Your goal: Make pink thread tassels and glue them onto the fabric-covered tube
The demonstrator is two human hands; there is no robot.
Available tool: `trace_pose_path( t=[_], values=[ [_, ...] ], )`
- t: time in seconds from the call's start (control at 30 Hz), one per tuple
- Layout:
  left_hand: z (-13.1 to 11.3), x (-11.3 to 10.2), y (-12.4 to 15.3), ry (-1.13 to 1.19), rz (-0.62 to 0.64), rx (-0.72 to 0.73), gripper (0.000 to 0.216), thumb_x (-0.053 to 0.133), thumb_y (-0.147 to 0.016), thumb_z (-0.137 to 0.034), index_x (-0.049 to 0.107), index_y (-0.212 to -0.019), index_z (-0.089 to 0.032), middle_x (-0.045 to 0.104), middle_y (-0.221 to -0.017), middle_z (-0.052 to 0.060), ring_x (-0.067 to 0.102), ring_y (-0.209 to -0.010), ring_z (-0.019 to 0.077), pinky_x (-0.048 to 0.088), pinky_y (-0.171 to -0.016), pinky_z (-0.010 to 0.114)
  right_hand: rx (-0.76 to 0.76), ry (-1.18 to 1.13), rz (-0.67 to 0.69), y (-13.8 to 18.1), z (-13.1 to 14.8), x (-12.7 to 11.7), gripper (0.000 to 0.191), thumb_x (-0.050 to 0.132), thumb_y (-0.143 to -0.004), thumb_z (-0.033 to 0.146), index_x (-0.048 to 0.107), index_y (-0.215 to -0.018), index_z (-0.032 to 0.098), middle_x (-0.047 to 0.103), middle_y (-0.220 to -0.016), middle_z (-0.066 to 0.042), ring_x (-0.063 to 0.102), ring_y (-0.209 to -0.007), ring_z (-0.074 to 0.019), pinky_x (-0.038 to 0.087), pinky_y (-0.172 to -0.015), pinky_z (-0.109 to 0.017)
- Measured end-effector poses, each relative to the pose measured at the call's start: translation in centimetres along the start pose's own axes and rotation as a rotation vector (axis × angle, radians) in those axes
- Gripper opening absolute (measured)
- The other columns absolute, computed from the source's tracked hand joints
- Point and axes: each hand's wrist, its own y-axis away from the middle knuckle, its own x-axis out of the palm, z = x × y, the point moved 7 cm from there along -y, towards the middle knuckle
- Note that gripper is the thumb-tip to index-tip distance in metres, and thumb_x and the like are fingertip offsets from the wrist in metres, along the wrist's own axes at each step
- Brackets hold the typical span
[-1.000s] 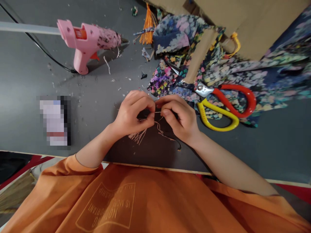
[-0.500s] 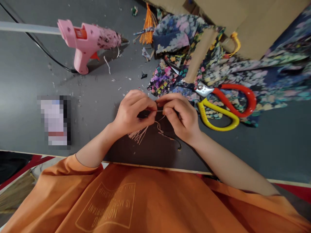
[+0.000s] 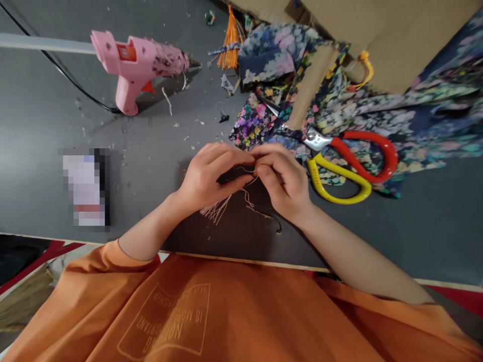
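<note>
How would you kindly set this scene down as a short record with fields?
Left hand: fingertips close to the right hand's, grip unclear
Right hand: fingertips pinching pale thread
Near left hand: pale strands, fanned out
Upper left: pink glue gun, on grey table
Right side: red-and-yellow-handled scissors, partly over floral fabric

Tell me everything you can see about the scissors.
The scissors have one red and one yellow handle loop, apparently plastic-coated, and a shiny metal pivot. They lie partly on floral fabric, handles spread, tip toward the picture's upper left. A brown strip hides mid-blade. The right hand is close by but not holding them.
</note>
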Motion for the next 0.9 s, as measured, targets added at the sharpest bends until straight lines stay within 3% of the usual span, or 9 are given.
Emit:
trace_pose_path(
  t=[0.17, 0.3, 0.6, 0.73, 0.87, 0.9],
  values=[
    [-0.2, 0.3, 0.0, -0.086, -0.004, 0.06, 0.008, 0.064, -0.088, -0.021, 0.056, -0.092, -0.021, 0.07, -0.083, -0.001, 0.064, -0.075, 0.0114, 0.048, -0.071, 0.03, 0.005, 0.01, 0.028, 0.0, 0.1, 0.1, 0.011, 0.049, -0.095, 0.018, 0.056, -0.087, 0.022, 0.067, -0.101, -0.007, 0.066, -0.099, -0.016, 0.055, -0.086, -0.035],
    [-0.1, 0.1, -0.1, -0.084, -0.016, 0.051, 0.01, 0.065, -0.086, -0.016, 0.056, -0.087, -0.021, 0.067, -0.078, -0.002, 0.061, -0.071, 0.0105, 0.047, -0.071, 0.029, 0.007, 0.011, 0.038, 0.0, 0.0, 0.1, 0.011, 0.048, -0.095, 0.017, 0.054, -0.086, 0.02, 0.067, -0.102, -0.008, 0.066, -0.1, -0.0163, 0.055, -0.088, -0.034],
    [0.5, -1.1, -0.1, -0.079, -0.096, -0.017, 0.009, 0.061, -0.085, -0.013, 0.055, -0.083, -0.019, 0.061, -0.072, -0.002, 0.056, -0.069, 0.009, 0.046, -0.066, 0.025, 0.064, -0.09, -0.08, -0.1, -1.0, -0.7, 0.021, 0.043, -0.098, 0.024, 0.054, -0.081, 0.02, 0.066, -0.098, -0.005, 0.066, -0.085, -0.0139, 0.055, -0.078, -0.033],
    [0.5, -1.3, -0.1, -0.053, -0.116, -0.001, 0.01, 0.06, -0.084, -0.013, 0.053, -0.083, -0.02, 0.06, -0.072, -0.003, 0.056, -0.068, 0.009, 0.046, -0.067, 0.026, 0.112, -0.09, -0.116, 0.0, -1.4, -0.8, 0.023, 0.046, -0.098, 0.026, 0.059, -0.08, 0.021, 0.067, -0.091, -0.004, 0.067, -0.091, -0.0155, 0.055, -0.08, -0.033],
    [0.4, -1.3, -0.1, -0.039, -0.131, 0.022, 0.011, 0.06, -0.083, -0.012, 0.053, -0.085, -0.02, 0.06, -0.073, -0.003, 0.057, -0.069, 0.0094, 0.048, -0.069, 0.026, 0.186, -0.369, -0.191, 0.7, -2.3, -0.5, 0.013, 0.049, -0.097, 0.034, 0.058, -0.104, 0.026, 0.061, -0.111, -0.003, 0.069, -0.081, -0.0121, 0.059, -0.072, -0.03],
    [0.4, -1.3, -0.1, -0.038, -0.127, 0.022, 0.011, 0.06, -0.083, -0.012, 0.054, -0.085, -0.02, 0.06, -0.073, -0.003, 0.058, -0.07, 0.0096, 0.048, -0.069, 0.026, 0.187, -0.387, -0.207, 0.9, -2.3, -0.5, 0.018, 0.05, -0.096, 0.037, 0.054, -0.113, 0.03, 0.059, -0.118, -0.003, 0.068, -0.077, -0.0106, 0.059, -0.07, -0.029]
  ],
)
